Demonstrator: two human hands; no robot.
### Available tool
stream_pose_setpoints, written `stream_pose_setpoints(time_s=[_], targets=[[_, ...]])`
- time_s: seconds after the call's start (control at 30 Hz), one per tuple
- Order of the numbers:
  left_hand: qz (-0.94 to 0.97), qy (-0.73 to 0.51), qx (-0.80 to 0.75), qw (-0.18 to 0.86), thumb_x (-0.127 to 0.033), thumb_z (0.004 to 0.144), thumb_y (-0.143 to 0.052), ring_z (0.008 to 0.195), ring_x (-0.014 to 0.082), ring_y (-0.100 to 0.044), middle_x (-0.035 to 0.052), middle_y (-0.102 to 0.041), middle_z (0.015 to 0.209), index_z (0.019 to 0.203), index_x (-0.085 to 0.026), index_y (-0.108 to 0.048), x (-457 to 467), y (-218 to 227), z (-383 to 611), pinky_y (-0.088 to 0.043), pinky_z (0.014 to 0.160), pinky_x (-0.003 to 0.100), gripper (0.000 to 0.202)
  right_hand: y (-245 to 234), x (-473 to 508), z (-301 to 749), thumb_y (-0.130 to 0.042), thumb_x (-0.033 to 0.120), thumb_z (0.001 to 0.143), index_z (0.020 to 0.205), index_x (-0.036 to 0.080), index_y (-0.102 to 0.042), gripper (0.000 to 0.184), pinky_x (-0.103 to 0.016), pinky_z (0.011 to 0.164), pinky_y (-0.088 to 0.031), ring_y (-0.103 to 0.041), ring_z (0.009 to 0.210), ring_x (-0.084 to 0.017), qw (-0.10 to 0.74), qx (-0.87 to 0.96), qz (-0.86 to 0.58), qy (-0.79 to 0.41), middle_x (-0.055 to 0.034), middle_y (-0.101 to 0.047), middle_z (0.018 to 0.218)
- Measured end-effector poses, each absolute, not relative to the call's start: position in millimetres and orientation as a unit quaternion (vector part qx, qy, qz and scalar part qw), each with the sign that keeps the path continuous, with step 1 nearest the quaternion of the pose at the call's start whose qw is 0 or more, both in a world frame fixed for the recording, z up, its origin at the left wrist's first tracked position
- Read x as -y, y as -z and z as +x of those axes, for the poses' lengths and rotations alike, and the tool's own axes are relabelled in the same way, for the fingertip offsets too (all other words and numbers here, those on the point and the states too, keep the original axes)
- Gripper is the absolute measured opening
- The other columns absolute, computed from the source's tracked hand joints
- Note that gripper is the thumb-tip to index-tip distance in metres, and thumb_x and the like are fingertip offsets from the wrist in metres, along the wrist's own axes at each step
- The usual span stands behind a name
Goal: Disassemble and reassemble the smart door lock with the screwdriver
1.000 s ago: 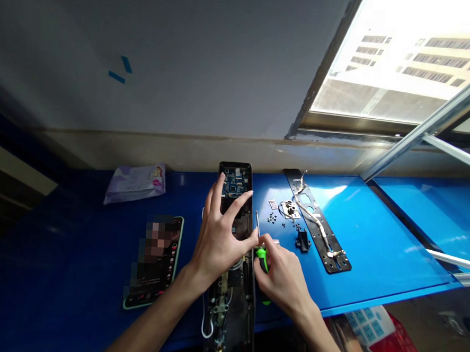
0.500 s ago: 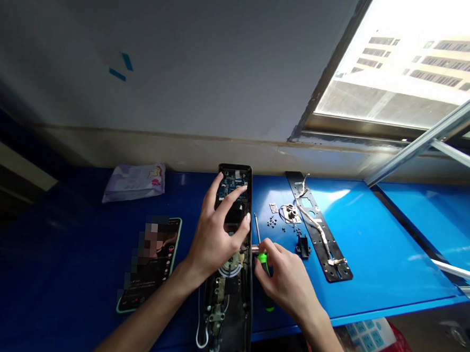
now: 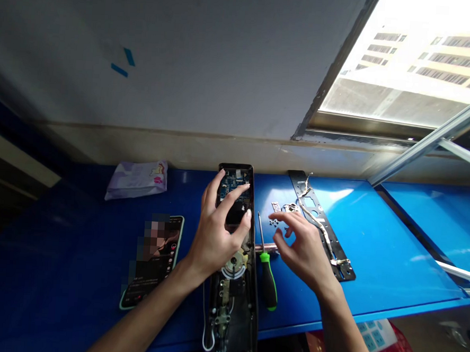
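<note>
A long black device housing (image 3: 251,304) lies lengthwise before me, its inside exposed, with a blue circuit board (image 3: 229,185) at the far end and metal lock-like parts nearer me. My left hand (image 3: 219,231) rests over its upper part, fingers spread on the board and thumb by the right rim. Beside the housing lies a green-and-black screwdriver (image 3: 268,284), tip pointing away, next to a copper-coloured cylinder (image 3: 268,248). My right hand (image 3: 303,246) hovers to the right of it with fingers apart and nothing visible in them. Small dark screws (image 3: 274,222) are near its fingertips.
A black plate with a taped cable (image 3: 343,267) lies to the right, and a metal part (image 3: 291,207) is partly hidden by my right hand. On the left are a phone (image 3: 153,269) and a purple packet (image 3: 137,180). A metal frame (image 3: 420,137) crosses the right side.
My right hand has let go of the screwdriver, leaving it on the table, and has moved right and away from me toward the screws. The left hand keeps its place on the housing.
</note>
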State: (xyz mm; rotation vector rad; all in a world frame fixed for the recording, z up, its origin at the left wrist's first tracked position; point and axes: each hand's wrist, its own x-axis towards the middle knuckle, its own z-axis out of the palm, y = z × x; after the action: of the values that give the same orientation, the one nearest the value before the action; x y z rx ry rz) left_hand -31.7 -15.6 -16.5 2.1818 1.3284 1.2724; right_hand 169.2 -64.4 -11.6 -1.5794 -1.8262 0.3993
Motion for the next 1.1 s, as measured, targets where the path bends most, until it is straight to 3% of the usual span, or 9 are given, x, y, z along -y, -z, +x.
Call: stream_pose_setpoints(time_s=[0.07, 0.2, 0.3, 0.43, 0.53, 0.73, 0.87, 1.1], targets=[[0.760, -0.443, -0.456, 0.139, -0.027, 0.099, -0.063, 0.159, 0.0327, -0.035, 0.0099, -0.033, 0.171, 0.140, -0.027, -0.063, 13, 15, -32, -0.034, 0.130, 0.056, 0.041, 6, 53, 170, -0.051, 0.011, 0.089, 0.106, 0.023, -0.074, 0.031, -0.037, 0.077, -0.058, -0.075, 0.106, -0.023, 0.394, 0.679, -0.605, -0.136, -0.0093, -0.079, 0.125], [0.762, -0.446, -0.446, 0.143, -0.030, 0.099, -0.063, 0.159, 0.0343, -0.036, 0.0106, -0.033, 0.172, 0.140, -0.027, -0.064, 8, 16, -36, -0.035, 0.129, 0.057, 0.041, -6, 32, 160, -0.050, 0.009, 0.088, 0.099, 0.022, -0.076, 0.031, -0.033, 0.067, -0.063, -0.080, 0.083, -0.017, 0.491, 0.639, -0.579, -0.125, -0.0085, -0.080, 0.126], [0.755, -0.461, -0.439, 0.157, -0.034, 0.100, -0.063, 0.159, 0.0349, -0.035, 0.0118, -0.033, 0.172, 0.144, -0.027, -0.062, 7, 20, -40, -0.035, 0.129, 0.059, 0.045, -12, 21, 146, -0.051, 0.007, 0.084, 0.096, 0.021, -0.075, 0.031, -0.026, 0.057, -0.062, -0.081, 0.080, -0.016, 0.535, 0.636, -0.541, -0.130, -0.0072, -0.079, 0.127], [0.735, -0.482, -0.441, 0.182, -0.038, 0.101, -0.062, 0.160, 0.0344, -0.035, 0.0110, -0.033, 0.173, 0.147, -0.029, -0.059, 8, 28, -46, -0.034, 0.129, 0.059, 0.046, -14, 10, 132, -0.047, 0.003, 0.078, 0.090, 0.021, -0.071, 0.032, -0.020, 0.043, -0.053, -0.079, 0.084, -0.016, 0.578, 0.628, -0.510, -0.103, -0.0065, -0.078, 0.121], [0.722, -0.488, -0.445, 0.207, -0.040, 0.102, -0.062, 0.160, 0.0351, -0.034, 0.0097, -0.033, 0.173, 0.149, -0.031, -0.056, 9, 34, -49, -0.031, 0.130, 0.061, 0.049, -15, 2, 130, -0.043, 0.001, 0.078, 0.087, 0.022, -0.065, 0.032, -0.020, 0.045, -0.051, -0.073, 0.092, -0.017, 0.604, 0.619, -0.498, -0.055, -0.0066, -0.072, 0.106], [0.650, -0.532, -0.415, 0.350, -0.041, 0.102, -0.063, 0.160, 0.0333, -0.034, 0.0072, -0.039, 0.172, 0.162, -0.033, -0.040, 8, 46, -47, -0.026, 0.134, 0.057, 0.065, -32, -17, 139, -0.045, 0.001, 0.081, 0.089, 0.023, -0.066, 0.031, -0.025, 0.063, -0.055, -0.067, 0.074, -0.012, 0.488, 0.762, -0.419, -0.071, 0.0007, -0.071, 0.086], [0.581, -0.563, -0.380, 0.449, -0.040, 0.102, -0.064, 0.163, 0.0303, -0.029, 0.0054, -0.036, 0.174, 0.165, -0.032, -0.033, 9, 50, -43, -0.029, 0.134, 0.050, 0.071, -40, -24, 144, -0.056, 0.009, 0.091, 0.098, 0.021, -0.072, 0.022, -0.034, 0.079, -0.054, -0.064, 0.084, -0.018, 0.389, 0.838, -0.379, -0.059, -0.0035, -0.076, 0.091], [0.548, -0.572, -0.375, 0.481, -0.038, 0.101, -0.067, 0.163, 0.0288, -0.029, 0.0033, -0.037, 0.173, 0.162, -0.033, -0.038, 11, 47, -42, -0.025, 0.136, 0.050, 0.068, -33, -31, 142, -0.066, 0.022, 0.099, 0.112, 0.016, -0.076, 0.017, -0.038, 0.084, -0.052, -0.058, 0.092, -0.024, 0.287, 0.885, -0.364, -0.052, -0.0078, -0.077, 0.093]])
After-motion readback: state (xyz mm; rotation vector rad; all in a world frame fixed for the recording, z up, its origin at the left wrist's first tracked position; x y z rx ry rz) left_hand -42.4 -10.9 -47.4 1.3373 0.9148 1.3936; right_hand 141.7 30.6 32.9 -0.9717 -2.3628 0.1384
